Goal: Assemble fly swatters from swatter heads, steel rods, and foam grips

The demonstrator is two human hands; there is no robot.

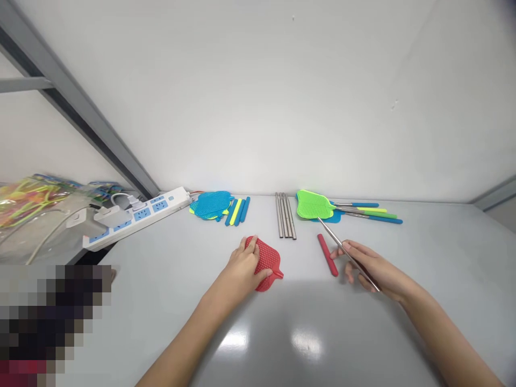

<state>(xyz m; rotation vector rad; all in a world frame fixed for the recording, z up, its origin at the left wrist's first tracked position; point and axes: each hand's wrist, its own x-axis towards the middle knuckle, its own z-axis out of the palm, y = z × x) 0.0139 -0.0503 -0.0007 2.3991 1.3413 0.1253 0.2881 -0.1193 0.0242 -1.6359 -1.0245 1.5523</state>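
Observation:
My left hand [244, 266] grips a red fly swatter head [269, 262] by its left side, with the fingers at its far edge and the thumb near its neck. A slim metal rod [349, 253] is pinched in my right hand [366, 266], slanting away to the upper left. Just left of those fingers lies a red handle sleeve [327, 255]; a fingertip is close to it, and I cannot tell whether they touch. Several metal rods [285, 216] lie side by side farther back, between my hands.
Blue and yellow swatter heads [213, 204] are piled at the back left beside blue and yellow handle sleeves [237, 210]. Swatters with handles, a green one [314, 205] on top, lie at the back right. A power strip [141, 215] and plastic bag [44, 215] occupy the left.

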